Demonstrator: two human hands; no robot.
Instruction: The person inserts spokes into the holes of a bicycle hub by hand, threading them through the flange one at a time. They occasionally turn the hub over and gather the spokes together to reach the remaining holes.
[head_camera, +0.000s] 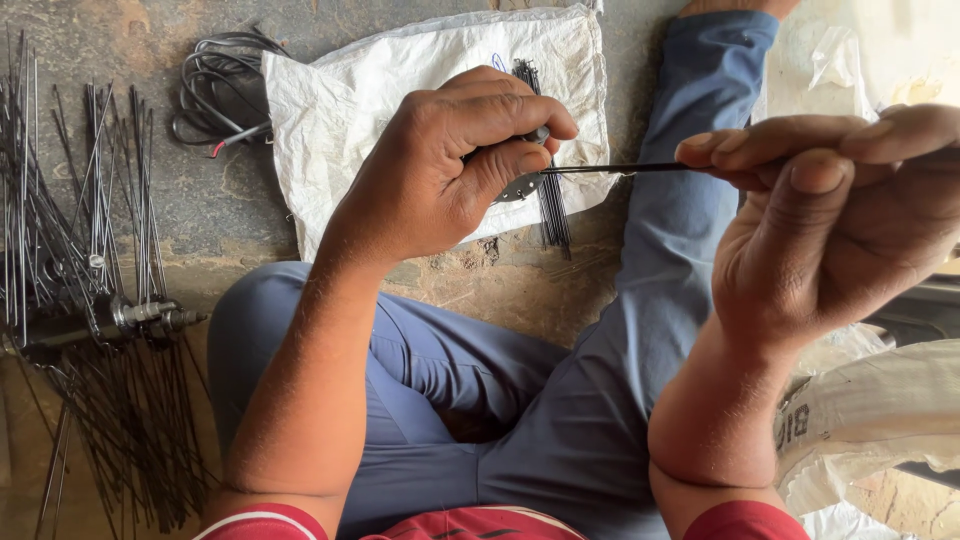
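Note:
My left hand (455, 160) is closed around a small round metal hub (520, 187), most of it hidden under my fingers. A thin black spoke (610, 168) runs level from the hub to my right hand (830, 210), whose thumb and fingers pinch its far end. Both hands hover above my crossed legs in blue trousers (560, 400). Behind my left hand a bundle of loose black spokes (548, 200) lies on a white woven sack (340, 110) spread on the ground.
At the left, several hubs with spokes fanning out (90, 300) lie on the stone floor. A coil of black cable (215, 85) sits at the sack's far left corner. Another white sack (870, 410) and crumpled plastic (835, 60) lie on the right.

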